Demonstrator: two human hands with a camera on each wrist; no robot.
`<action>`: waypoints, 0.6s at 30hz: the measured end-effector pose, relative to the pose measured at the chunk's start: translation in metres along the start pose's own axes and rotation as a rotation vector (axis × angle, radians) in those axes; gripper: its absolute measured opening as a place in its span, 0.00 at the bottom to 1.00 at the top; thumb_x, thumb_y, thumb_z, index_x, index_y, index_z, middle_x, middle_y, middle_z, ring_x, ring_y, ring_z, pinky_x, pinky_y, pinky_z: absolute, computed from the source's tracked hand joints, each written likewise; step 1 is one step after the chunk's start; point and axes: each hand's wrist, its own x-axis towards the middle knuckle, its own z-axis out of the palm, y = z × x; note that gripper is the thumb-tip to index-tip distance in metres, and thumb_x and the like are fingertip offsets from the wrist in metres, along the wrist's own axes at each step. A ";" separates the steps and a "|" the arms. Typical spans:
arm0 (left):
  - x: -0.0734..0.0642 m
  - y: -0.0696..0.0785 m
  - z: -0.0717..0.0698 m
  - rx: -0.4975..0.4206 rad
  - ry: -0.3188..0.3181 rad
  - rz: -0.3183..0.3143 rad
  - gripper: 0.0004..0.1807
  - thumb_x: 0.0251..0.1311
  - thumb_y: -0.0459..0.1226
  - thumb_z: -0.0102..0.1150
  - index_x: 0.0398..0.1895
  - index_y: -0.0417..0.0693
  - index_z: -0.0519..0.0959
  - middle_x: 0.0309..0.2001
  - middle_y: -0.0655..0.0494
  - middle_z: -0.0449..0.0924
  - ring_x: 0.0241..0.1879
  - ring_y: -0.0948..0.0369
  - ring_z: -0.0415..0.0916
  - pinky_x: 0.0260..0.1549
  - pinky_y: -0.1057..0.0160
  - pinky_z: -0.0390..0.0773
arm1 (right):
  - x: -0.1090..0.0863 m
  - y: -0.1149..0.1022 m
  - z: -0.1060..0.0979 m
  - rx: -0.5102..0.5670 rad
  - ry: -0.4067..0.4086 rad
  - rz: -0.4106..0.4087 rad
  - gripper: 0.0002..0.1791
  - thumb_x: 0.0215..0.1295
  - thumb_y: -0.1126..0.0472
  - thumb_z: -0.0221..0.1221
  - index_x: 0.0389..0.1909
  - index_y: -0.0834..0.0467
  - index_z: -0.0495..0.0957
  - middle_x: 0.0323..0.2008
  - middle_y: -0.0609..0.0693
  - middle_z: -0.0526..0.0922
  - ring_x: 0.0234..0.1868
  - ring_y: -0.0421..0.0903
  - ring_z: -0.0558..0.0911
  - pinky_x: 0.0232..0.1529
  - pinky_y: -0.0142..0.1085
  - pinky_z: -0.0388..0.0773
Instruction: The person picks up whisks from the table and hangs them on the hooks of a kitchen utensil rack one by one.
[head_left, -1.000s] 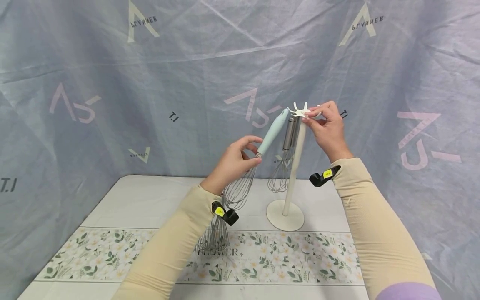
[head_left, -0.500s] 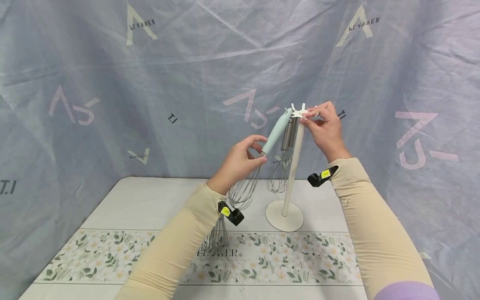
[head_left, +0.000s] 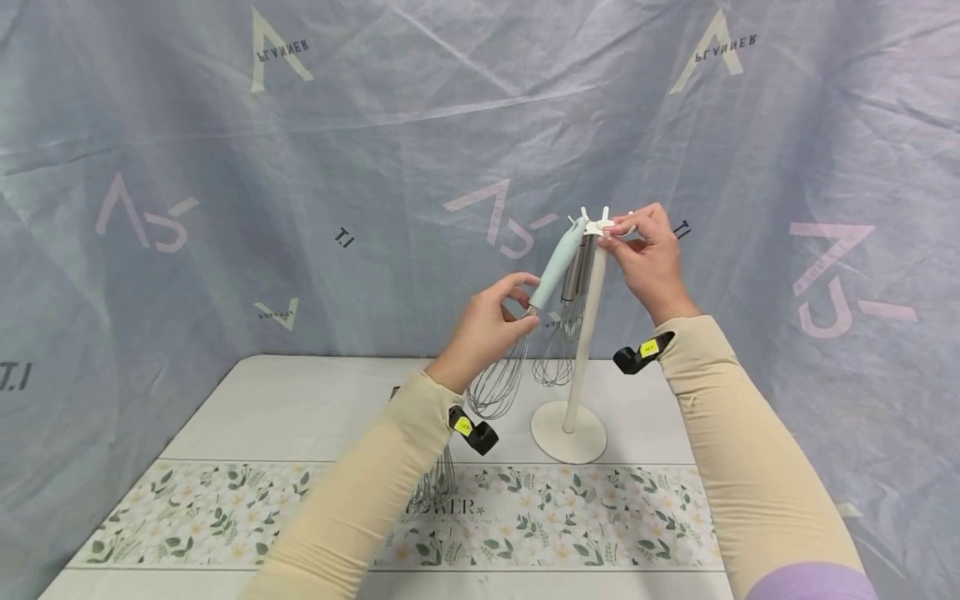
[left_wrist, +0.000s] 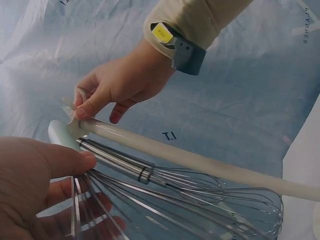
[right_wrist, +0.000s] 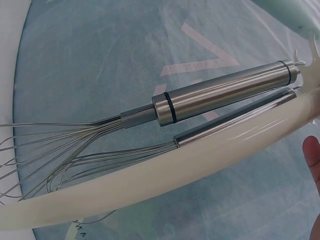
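L hand (head_left: 487,323) has thumb + fingertips pinched round the mint-handled whisk (head_left: 557,271) low on its handle, no slack; whisk tilts just left of the white stand (head_left: 585,342), handle top up at the hook crown (head_left: 597,227), can't tell if caught. R hand (head_left: 651,250) pinches that crown's right side btwn thumb & fingers. Risk, I'd say: if L lets go w/ handle unseated, whisk drops to the table (head_left: 300,400) or knocks the steel whisks (right_wrist: 225,93) hanging close by; R slackening under a sideways push cd tip the stand.

Wrinkled blue-grey cloth (head_left: 397,158); white table (head_left: 300,400)
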 end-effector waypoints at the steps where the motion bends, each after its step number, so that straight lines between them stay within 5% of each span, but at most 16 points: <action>1: 0.000 0.000 0.002 0.007 0.010 0.014 0.27 0.63 0.34 0.69 0.65 0.59 0.75 0.44 0.58 0.80 0.28 0.60 0.78 0.25 0.62 0.78 | 0.000 0.000 0.000 -0.001 0.001 0.000 0.08 0.63 0.69 0.67 0.39 0.70 0.82 0.42 0.37 0.68 0.53 0.40 0.75 0.45 0.27 0.77; 10: 0.000 -0.006 0.021 0.058 0.077 0.054 0.28 0.63 0.34 0.70 0.66 0.57 0.75 0.45 0.58 0.80 0.28 0.64 0.79 0.25 0.65 0.79 | -0.001 -0.004 0.000 -0.001 -0.005 0.012 0.08 0.63 0.69 0.67 0.39 0.70 0.82 0.42 0.37 0.69 0.53 0.41 0.75 0.45 0.30 0.78; 18: 0.002 -0.020 0.043 0.061 0.139 0.099 0.29 0.62 0.33 0.70 0.66 0.57 0.73 0.45 0.58 0.79 0.30 0.66 0.79 0.27 0.67 0.80 | -0.007 -0.034 0.001 -0.006 -0.016 0.000 0.07 0.65 0.72 0.65 0.40 0.73 0.81 0.42 0.40 0.68 0.52 0.42 0.75 0.45 0.27 0.77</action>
